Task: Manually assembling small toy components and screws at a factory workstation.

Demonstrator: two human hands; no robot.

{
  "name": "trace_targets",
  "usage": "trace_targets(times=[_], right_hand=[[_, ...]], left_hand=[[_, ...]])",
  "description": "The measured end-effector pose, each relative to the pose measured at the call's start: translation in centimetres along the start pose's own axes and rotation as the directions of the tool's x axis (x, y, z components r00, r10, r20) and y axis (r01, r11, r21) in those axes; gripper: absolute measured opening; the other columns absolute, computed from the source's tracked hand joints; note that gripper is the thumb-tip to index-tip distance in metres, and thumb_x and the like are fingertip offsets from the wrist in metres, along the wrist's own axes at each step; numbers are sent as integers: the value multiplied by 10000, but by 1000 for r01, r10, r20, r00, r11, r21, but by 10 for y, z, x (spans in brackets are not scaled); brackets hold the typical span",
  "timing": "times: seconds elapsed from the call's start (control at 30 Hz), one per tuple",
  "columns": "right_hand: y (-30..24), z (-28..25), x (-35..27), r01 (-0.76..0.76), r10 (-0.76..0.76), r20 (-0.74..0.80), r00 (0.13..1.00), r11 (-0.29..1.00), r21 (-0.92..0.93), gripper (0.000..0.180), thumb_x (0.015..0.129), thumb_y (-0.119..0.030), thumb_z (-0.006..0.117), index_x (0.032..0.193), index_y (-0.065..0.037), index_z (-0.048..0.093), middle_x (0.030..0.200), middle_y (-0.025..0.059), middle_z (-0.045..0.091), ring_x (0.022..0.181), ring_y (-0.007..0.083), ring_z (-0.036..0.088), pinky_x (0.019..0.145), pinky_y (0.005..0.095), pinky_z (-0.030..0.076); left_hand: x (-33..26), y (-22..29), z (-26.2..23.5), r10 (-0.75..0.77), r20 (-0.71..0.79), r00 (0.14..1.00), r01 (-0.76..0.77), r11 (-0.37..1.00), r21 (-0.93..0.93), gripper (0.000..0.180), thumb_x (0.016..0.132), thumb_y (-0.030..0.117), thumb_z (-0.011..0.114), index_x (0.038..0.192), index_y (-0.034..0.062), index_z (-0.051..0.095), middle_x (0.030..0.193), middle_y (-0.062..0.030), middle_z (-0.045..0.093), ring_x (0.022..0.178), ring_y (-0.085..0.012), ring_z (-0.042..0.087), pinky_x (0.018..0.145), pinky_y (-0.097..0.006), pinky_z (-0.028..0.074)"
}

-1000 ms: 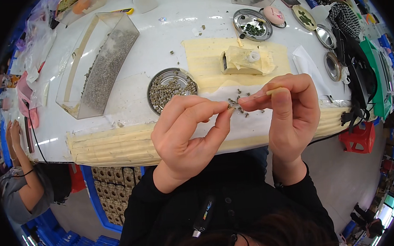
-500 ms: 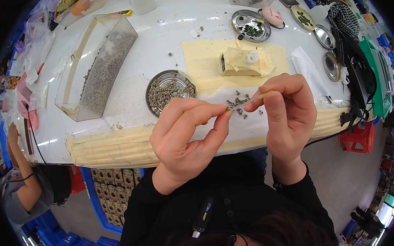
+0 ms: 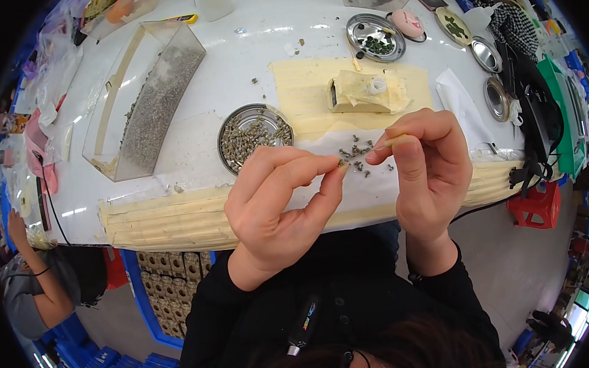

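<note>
My left hand is closed in a pinch, with a small brass-coloured metal part at its fingertips. Opposite it, my right hand pinches a thin clear piece that reaches toward the left fingertips; its exact kind is too small to tell. Pale yellow coverings show on the right fingertips. Below and behind the fingers, several loose small screw-like metal parts lie on a white sheet. Left of them stands a round metal dish holding many similar parts.
A clear bin of small parts lies tilted at left. A taped block sits on yellow tape beyond my hands. Farther right are a metal dish with dark pieces and a green tray. At far left is another person's arm.
My hands keep almost the same pose; the right fingers have shifted very slightly. The other person's hand at far left has moved a little nearer the table's front edge.
</note>
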State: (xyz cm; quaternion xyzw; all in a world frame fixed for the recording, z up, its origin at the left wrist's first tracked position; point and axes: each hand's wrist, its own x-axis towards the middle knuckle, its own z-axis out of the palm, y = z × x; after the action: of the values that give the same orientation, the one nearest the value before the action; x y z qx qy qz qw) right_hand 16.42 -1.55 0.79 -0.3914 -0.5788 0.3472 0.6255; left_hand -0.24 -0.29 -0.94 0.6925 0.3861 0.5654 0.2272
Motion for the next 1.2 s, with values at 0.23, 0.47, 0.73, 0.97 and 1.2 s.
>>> trace_targets(times=[0.23, 0.47, 0.73, 0.97, 1.2], right_hand=[[2, -20, 32, 208, -346, -175, 922, 822, -530, 85, 896, -46, 676, 887, 17, 620, 804, 37, 617, 716, 105, 600, 672, 223, 480], [16, -18, 43, 253, -348, 59, 936, 548, -797, 86, 827, -62, 701, 896, -27, 664, 774, 65, 622, 718, 243, 549, 645, 330, 446], [-6, 3, 0, -263, 261, 198, 945, 965, -12, 96, 898, -88, 662, 857, -1, 656, 764, 54, 625, 630, 115, 534, 566, 242, 422], [-8, 5, 0, 137, -66, 178, 982, 894, -427, 106, 884, -73, 680, 823, 3, 638, 753, 20, 622, 646, 78, 523, 574, 232, 424], [-5, 4, -4, -440, 413, 180, 893, 886, 145, 108, 888, -78, 678, 832, 2, 633, 760, 26, 611, 678, 63, 542, 607, 210, 430]], left_hand=[[-2, -3, -1, 56, 32, 998, -55, 998, -24, 198, 700, -127, 753, 863, -44, 676, 818, -101, 625, 655, -119, 576, 565, -227, 456], [-2, 0, -1, 11, -25, 1000, -12, 999, -38, 240, 635, -84, 795, 837, 10, 705, 775, -75, 651, 663, -185, 603, 569, -270, 464], [-1, -4, -2, 166, 6, 986, -166, 984, -66, 254, 658, -144, 749, 873, -32, 673, 808, -90, 616, 695, -156, 572, 588, -252, 447], [-3, -2, 1, 85, -3, 996, -85, 996, 20, 253, 630, -82, 785, 849, 15, 702, 779, -75, 634, 661, -208, 601, 571, -282, 466], [2, -4, -4, 77, 68, 995, -67, 988, -140, 253, 640, -86, 784, 863, 10, 711, 785, -76, 655, 675, -185, 612, 575, -275, 466]])
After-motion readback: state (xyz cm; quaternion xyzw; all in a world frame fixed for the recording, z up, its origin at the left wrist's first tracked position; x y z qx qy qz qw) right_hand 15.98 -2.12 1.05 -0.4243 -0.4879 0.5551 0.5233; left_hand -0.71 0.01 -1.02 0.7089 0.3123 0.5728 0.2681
